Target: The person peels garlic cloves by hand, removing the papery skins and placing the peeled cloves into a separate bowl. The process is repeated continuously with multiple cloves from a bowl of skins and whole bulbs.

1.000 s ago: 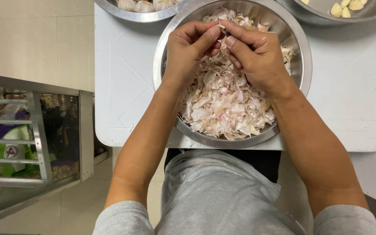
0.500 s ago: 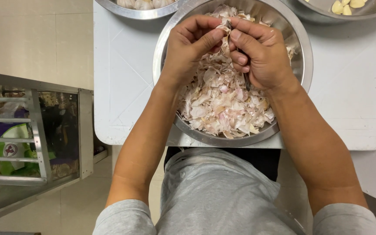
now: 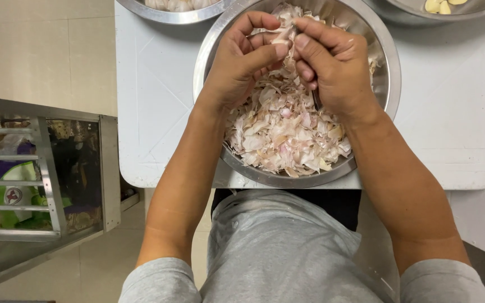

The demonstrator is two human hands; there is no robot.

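Note:
Both my hands meet over a large steel bowl (image 3: 389, 84) heaped with papery pink-white garlic skins (image 3: 287, 134). My left hand (image 3: 239, 64) and my right hand (image 3: 335, 70) pinch a small garlic clove (image 3: 282, 38) between their fingertips, above the far side of the bowl. Most of the clove is hidden by the fingers. A thin dark sliver, perhaps a small blade (image 3: 315, 101), shows under my right palm; I cannot tell what it is.
The bowl stands on a white board (image 3: 158, 112) that reaches the near edge. A steel bowl of unpeeled garlic (image 3: 169, 7) lies at the top left, and one with peeled cloves (image 3: 438, 7) at the top right. A metal and glass rack (image 3: 46, 179) stands lower left.
My fingers have worked at the clove and drawn closer together, thumbs pressing inward. Both hands stay over the far part of the bowl.

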